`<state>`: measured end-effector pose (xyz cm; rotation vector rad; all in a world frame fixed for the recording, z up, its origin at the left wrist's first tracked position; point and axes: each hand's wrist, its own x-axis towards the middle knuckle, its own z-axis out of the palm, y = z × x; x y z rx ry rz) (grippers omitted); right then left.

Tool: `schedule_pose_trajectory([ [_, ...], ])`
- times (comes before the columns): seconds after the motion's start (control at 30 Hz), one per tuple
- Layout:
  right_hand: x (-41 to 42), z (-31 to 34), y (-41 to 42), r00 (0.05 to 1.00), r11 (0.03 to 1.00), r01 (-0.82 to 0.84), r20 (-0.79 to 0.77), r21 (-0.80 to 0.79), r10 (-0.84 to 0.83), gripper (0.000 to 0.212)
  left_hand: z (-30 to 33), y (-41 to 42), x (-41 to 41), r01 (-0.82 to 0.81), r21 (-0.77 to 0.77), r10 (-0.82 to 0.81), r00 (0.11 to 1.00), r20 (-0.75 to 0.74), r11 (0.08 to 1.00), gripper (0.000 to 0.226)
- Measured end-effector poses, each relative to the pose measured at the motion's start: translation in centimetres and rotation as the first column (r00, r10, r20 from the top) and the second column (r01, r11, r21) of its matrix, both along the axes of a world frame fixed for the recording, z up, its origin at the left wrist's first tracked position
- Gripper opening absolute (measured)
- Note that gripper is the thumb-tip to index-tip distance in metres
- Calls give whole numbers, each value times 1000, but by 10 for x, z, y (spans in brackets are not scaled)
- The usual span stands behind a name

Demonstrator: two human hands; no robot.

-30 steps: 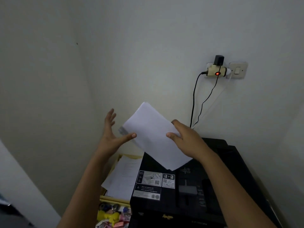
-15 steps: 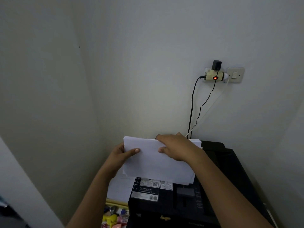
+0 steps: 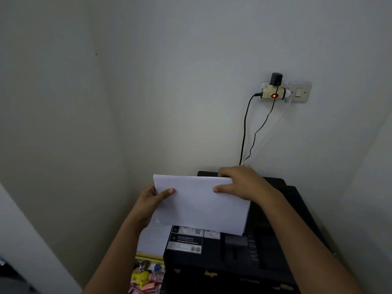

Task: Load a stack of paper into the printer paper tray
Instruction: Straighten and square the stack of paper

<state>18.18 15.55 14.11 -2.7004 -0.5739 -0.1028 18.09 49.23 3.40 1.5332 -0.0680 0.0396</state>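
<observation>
I hold a stack of white paper [image 3: 197, 204] level over the top of a black printer [image 3: 265, 251]. My left hand [image 3: 151, 200] grips the stack's left edge, thumb on top. My right hand [image 3: 241, 183] holds the upper right corner, fingers curled over the far edge. The stack's far edge lines up with the rear of the printer, where a dark raised part [image 3: 206, 173] shows behind the paper. The paper tray opening itself is hidden by the stack and my hands. White labels [image 3: 186, 240] on the printer's lid show below the paper.
The printer stands in a wall corner. Black and white cables [image 3: 246, 132] run down from a wall socket adapter [image 3: 273, 93] with a red light, beside a light switch [image 3: 299, 92]. Left of the printer lie loose printed sheets [image 3: 152, 238] and a box of colourful small items [image 3: 146, 276].
The stack went from a tilted hold with the left hand only touching it to a level two-handed grip, and came down toward the printer's rear. In the last half second it barely moved.
</observation>
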Motion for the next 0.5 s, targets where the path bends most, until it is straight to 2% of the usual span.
schedule_pose_trajectory([
  [0.07,-4,-8,-25,996,979,89,-38,182,-83,39,0,1,1,-7,-8,7,1000,-9,1000,69],
  [0.13,-11,-19,-44,987,913,151,-106,379,-119,42,1,2,2,-6,-21,6,1000,-13,1000,70],
  [0.27,-23,-59,-50,965,653,235,-255,720,-66,56,2,2,3,-2,-34,1,1000,-21,999,66],
  [0.37,-28,-94,-33,941,476,314,-337,822,-38,67,4,2,3,13,-2,-13,1000,-26,1000,58],
  [0.5,-30,-113,-10,927,328,363,-375,872,-29,52,7,0,0,-4,25,5,1000,-26,1000,59],
])
